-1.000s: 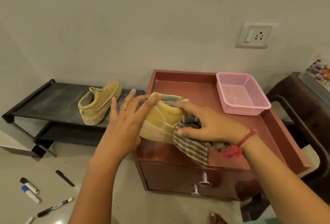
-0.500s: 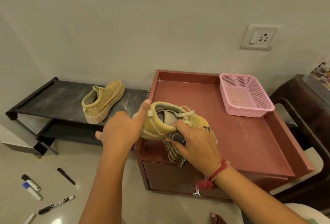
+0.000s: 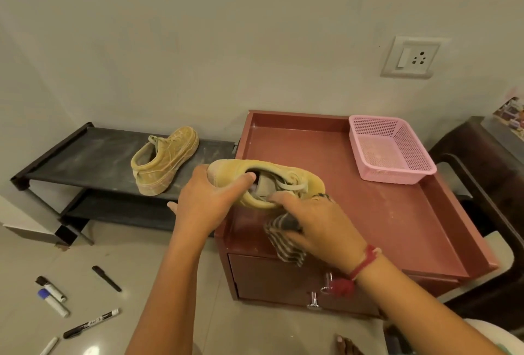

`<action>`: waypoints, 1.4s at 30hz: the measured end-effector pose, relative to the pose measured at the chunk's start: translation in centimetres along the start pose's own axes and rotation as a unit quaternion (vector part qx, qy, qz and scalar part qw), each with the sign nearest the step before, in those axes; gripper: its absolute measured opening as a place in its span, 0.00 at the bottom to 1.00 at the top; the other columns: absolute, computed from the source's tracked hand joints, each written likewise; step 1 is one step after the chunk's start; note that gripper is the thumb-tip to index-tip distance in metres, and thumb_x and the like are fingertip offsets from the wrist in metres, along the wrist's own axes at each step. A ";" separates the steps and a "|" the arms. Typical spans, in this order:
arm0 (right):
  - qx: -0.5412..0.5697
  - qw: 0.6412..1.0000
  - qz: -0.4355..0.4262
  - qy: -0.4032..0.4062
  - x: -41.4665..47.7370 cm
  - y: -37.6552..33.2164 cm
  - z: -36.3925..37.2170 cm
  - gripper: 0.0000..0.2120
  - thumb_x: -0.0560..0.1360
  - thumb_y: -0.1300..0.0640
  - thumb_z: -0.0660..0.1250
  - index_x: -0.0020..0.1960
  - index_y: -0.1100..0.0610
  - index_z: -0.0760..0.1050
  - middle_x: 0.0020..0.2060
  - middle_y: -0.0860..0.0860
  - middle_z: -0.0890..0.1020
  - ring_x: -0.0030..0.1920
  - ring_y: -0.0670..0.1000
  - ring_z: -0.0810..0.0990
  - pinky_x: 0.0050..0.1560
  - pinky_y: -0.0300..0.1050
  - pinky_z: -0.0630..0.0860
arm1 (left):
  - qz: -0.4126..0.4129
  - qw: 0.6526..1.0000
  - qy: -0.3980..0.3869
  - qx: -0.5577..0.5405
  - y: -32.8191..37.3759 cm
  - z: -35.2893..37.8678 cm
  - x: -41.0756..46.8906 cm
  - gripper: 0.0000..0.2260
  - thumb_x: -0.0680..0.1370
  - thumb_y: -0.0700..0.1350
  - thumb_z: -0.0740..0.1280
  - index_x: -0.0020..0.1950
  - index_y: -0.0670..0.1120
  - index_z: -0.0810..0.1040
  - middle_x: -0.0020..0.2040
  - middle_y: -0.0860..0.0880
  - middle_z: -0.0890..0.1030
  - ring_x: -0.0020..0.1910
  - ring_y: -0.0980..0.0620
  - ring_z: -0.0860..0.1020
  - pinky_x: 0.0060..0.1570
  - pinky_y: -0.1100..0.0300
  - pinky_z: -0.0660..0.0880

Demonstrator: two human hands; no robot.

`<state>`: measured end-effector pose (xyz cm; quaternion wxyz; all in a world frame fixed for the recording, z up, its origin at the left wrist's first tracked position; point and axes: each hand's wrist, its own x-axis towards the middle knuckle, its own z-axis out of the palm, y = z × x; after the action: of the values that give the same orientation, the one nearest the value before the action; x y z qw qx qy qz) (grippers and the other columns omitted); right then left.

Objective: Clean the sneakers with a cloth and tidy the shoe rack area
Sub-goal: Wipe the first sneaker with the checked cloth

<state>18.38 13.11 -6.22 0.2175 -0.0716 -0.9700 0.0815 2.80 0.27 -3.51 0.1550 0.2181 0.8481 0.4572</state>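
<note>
While the wiping appears to be in hand, we enter the following, all placed by the red drawer cabinet [image 3: 368,213].

Item 1. Held sneaker [image 3: 269,165]: tan, lace-up, dusty, laces loose. It sits over the cabinet's front left corner, opening upward. We cannot tell whether its sole touches the top.

Item 2. Left hand [image 3: 207,201]: grips the heel, with the thumb hooked inside the collar and the fingers wrapped beneath.

Item 3. Right hand [image 3: 320,224]: fingers curled, bunching the striped cloth [image 3: 283,244] against the shoe's near flank. The loose end hangs past the cabinet's front edge.

Item 4. Second sneaker [image 3: 164,159]: on the black shoe rack [image 3: 85,162], just left of the cabinet.

Item 5. Pink mesh basket [image 3: 397,176]: at the cabinet's back right corner.

Item 6. Marker pens [image 3: 51,295]: scattered on the floor, well left of the cabinet's front.

Handling note. We judge the shoe light, with a soft upper that yields under pressure and a firmer sole. The heel and collar look like the best hold, since they leave both flanks free for the cloth. The cloth is limp and needs bunching to press well.
</note>
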 end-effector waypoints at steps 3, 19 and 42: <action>0.130 0.988 0.064 0.053 -0.2 1.8 -3.7 0.16 0.71 0.42 0.65 0.56 0.47 0.74 0.43 0.43 0.83 0.41 0.44 0.81 0.41 0.42 0.76 | 0.057 0.998 -0.010 -0.013 -0.2 -0.5 0.3 0.35 0.56 0.74 0.66 0.57 0.56 0.70 0.50 0.59 0.76 0.56 0.49 0.75 0.61 0.39 0.70; -0.083 0.969 -0.056 0.225 1.7 -2.3 -1.3 0.12 0.79 0.60 0.58 0.57 0.62 0.76 0.54 0.58 0.81 0.57 0.55 0.79 0.62 0.54 0.73 | 0.312 0.943 -0.056 0.102 0.0 -1.3 -0.7 0.39 0.55 0.67 0.69 0.64 0.71 0.58 0.65 0.72 0.62 0.77 0.57 0.51 0.73 0.40 0.38; 0.026 0.996 -0.003 0.086 3.2 -4.1 -2.2 0.26 0.71 0.61 0.53 0.68 0.55 0.68 0.67 0.54 0.72 0.68 0.54 0.69 0.69 0.60 0.61 | 0.292 0.948 -0.107 0.074 0.4 -2.3 -1.2 0.41 0.57 0.63 0.70 0.68 0.67 0.59 0.65 0.69 0.69 0.71 0.60 0.64 0.73 0.37 0.44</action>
<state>16.04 9.98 -2.12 0.3017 -0.0698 -0.9457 0.0992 2.85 -1.76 -1.86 0.0876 0.5146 0.7574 0.3923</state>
